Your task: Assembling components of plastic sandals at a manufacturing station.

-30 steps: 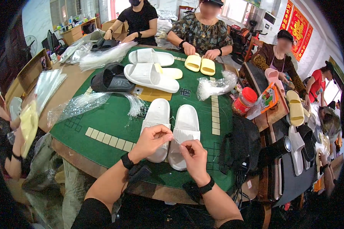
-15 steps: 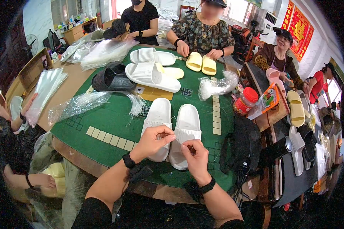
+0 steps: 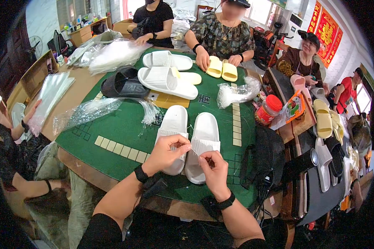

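A pair of white ribbed slide slippers lies side by side on the green table mat, toes toward me. My left hand is over the strap of the left slipper, its thumb and forefinger pinched on a thin clear plastic tie. At the inner edge of the right slipper, my right hand pinches the same strand. The tie's ends are too fine to make out. A bundle of similar clear ties spills from its bag beyond the left slipper.
Beyond the pair are white slippers and a black slipper. A co-worker across the table handles pale yellow slippers. A red-lidded jar and black bag are at right, clear plastic bags at left.
My hands keep almost the same pinch over the slippers. At the lower left, the yellow slippers under a co-worker's hand have gone from view.
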`<state>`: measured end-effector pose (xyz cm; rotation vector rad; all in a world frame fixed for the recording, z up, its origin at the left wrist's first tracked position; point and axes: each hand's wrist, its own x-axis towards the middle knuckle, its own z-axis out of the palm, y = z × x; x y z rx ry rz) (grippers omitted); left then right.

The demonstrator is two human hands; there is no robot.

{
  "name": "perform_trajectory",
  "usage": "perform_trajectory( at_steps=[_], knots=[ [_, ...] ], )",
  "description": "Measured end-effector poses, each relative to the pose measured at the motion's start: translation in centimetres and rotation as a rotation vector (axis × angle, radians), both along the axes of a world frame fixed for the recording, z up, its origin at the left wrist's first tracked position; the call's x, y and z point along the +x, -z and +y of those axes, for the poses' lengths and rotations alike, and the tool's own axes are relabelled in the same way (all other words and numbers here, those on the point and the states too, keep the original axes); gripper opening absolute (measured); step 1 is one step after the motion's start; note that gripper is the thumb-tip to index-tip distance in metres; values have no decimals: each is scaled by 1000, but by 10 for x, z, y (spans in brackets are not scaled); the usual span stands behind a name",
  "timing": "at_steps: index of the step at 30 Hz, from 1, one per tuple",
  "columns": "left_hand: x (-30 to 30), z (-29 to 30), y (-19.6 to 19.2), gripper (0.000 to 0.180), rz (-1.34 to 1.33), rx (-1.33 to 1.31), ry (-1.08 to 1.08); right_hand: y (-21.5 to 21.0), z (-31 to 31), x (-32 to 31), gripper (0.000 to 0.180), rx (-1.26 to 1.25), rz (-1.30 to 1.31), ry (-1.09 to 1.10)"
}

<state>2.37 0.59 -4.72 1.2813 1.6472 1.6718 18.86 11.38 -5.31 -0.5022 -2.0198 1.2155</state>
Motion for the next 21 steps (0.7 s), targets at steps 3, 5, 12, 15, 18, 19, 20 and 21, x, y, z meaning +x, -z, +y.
perform_trajectory(
  at_steps=[3, 5, 12, 15, 18, 19, 20, 21],
  knots=[
    [0, 0, -1, 13, -3, 0, 10, 5, 2, 0, 6, 7, 11, -1],
    [1, 0, -3, 13, 7, -12, 37, 6, 2, 0, 6, 6, 10, 3],
    [-3, 1, -1, 14, -5, 44, -15, 3, 1, -1, 6, 25, 9, 0],
    [0, -1, -6, 13, 43, -6, 11, 4, 1, 0, 6, 12, 5, -2],
    [0, -1, -6, 12, 97, -19, 5, 7, 3, -1, 6, -10, 25, -11],
    [-1, -1, -5, 12, 96, -8, -4, 7, 2, -1, 6, -11, 24, -12],
    [-2, 0, -4, 12, 95, -9, -6, 6, 2, -1, 5, -12, 23, -14],
    [-3, 0, -3, 12, 53, 6, -4, 5, 1, -1, 5, -13, 23, -16]
  ],
)
